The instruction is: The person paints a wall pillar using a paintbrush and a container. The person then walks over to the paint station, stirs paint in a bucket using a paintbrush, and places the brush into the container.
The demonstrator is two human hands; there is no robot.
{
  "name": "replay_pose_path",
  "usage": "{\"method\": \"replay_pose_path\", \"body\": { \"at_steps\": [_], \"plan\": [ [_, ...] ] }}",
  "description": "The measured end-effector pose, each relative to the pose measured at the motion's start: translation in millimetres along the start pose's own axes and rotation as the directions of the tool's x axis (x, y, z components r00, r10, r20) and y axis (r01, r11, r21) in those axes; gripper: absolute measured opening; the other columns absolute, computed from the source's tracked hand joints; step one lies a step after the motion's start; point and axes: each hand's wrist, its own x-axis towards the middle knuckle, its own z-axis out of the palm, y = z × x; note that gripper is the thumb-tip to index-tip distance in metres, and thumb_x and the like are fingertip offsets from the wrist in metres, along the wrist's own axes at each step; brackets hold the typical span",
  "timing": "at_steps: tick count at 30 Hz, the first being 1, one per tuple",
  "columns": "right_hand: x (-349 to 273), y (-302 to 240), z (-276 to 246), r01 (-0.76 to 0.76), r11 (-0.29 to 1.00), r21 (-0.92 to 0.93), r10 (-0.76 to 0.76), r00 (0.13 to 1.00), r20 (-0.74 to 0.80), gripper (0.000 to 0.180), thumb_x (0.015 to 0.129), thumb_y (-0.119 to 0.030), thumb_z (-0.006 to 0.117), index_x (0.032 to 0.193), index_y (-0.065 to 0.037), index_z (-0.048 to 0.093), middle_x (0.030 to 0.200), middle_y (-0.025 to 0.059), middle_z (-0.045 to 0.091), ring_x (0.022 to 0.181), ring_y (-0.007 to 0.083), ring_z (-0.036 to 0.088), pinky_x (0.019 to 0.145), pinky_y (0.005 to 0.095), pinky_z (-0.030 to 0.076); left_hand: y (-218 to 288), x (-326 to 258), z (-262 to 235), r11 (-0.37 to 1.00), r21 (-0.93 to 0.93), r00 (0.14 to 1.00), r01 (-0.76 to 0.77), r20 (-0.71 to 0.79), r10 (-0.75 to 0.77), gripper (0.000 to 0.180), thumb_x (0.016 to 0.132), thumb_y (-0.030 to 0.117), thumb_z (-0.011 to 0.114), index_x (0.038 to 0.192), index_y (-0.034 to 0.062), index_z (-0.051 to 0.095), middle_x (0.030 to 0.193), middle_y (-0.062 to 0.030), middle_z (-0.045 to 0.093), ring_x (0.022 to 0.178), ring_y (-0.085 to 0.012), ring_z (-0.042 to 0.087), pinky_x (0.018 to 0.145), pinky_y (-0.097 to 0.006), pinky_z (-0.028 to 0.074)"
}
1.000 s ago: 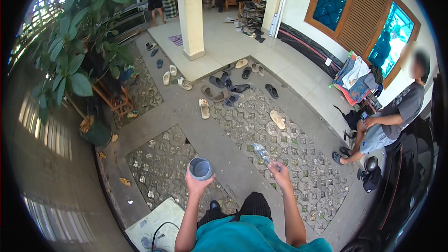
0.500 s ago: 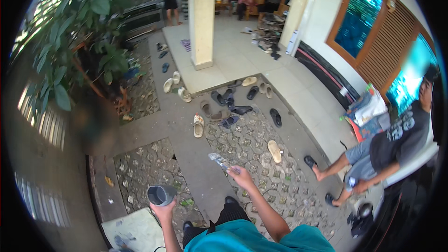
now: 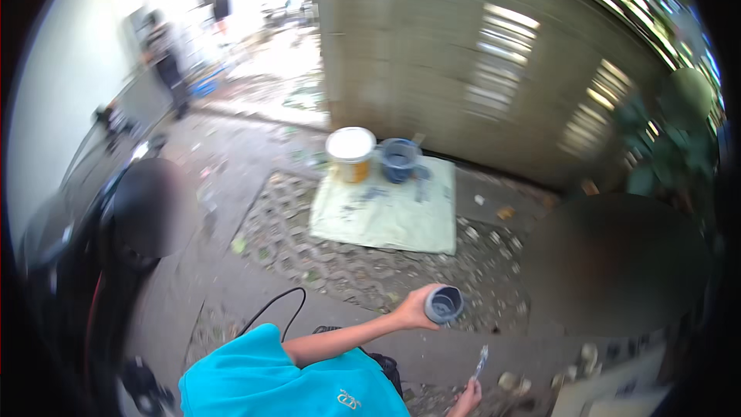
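Observation:
My left hand is wrapped round a grey cup, its open mouth facing up and its inside dark grey. Low in the view, my right hand grips a thin paintbrush, its pale grey head pointing up and away from me. The brush is apart from the cup. Ahead, a pale cloth sheet with dark smears lies on the ground. On its far edge stand a white-lidded yellow and white bucket and a dark blue-grey pail.
A tall grey-brown gate runs behind the sheet, with an opening to its left where two people stand, blurred. A dark motorcycle is at left. Leafy plants grow at right. Shoes lie at lower right.
My view has swung from the porch and scattered shoes round to the gate, sheet and buckets. Both hands still hold the cup and the paintbrush.

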Motion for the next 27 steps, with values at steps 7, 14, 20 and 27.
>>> {"method": "replay_pose_path", "body": {
  "at_steps": [7,14,20,27],
  "plan": [
    [5.1,-17.8,152.4,0.408,0.782,-0.472,-0.028,0.779,0.626,0.050,0.089,-0.036,0.064,0.131,-0.011,0.054,0.119,0.0189,0.061,0.106,0.0233,0.062,0.092,0.0338,0.049,9.3,-132.3,-150.2,0.990,0.096,0.824,0.100,-0.566,-0.028,0.084,0.049,0.018,0.087,0.125,0.0065,0.053,0.118,-0.0109,0.061,0.111,-0.0250,0.059,0.097,-0.037,0.046],
    [-117.7,-32.1,296.8,0.546,0.838,0.008,-0.298,0.444,0.845,0.024,0.088,-0.017,0.066,0.101,0.003,0.063,0.072,-0.0052,0.052,0.062,0.0013,0.041,0.054,0.0189,0.032,15.1,-296.3,-259.7,0.965,0.133,0.578,0.225,-0.816,-0.022,0.083,0.050,0.018,0.088,0.124,0.0054,0.053,0.117,-0.0098,0.062,0.109,-0.0220,0.060,0.096,-0.036,0.046],
    [-219.4,-12.2,308.5,0.544,0.837,0.054,-0.272,0.330,0.904,0.023,0.089,-0.019,0.066,0.099,0.001,0.064,0.070,-0.0068,0.050,0.061,0.0019,0.039,0.054,0.0189,0.029,21.5,-380.0,-296.5,0.951,0.074,0.418,0.299,-0.906,-0.061,0.084,0.050,0.019,0.089,0.125,0.0055,0.053,0.115,-0.0086,0.064,0.108,-0.0211,0.061,0.095,-0.035,0.047],
    [-186.1,26.6,289.2,0.576,0.817,-0.026,-0.218,0.350,0.911,0.020,0.088,-0.020,0.066,0.097,-0.002,0.066,0.068,-0.0068,0.050,0.059,0.0019,0.042,0.052,0.0186,0.031,31.1,-419.4,-288.7,0.943,0.093,0.354,0.320,-0.935,-0.028,0.081,0.052,0.021,0.088,0.123,0.0055,0.053,0.112,-0.0093,0.065,0.104,-0.0201,0.063,0.092,-0.035,0.049]
  ]
}}
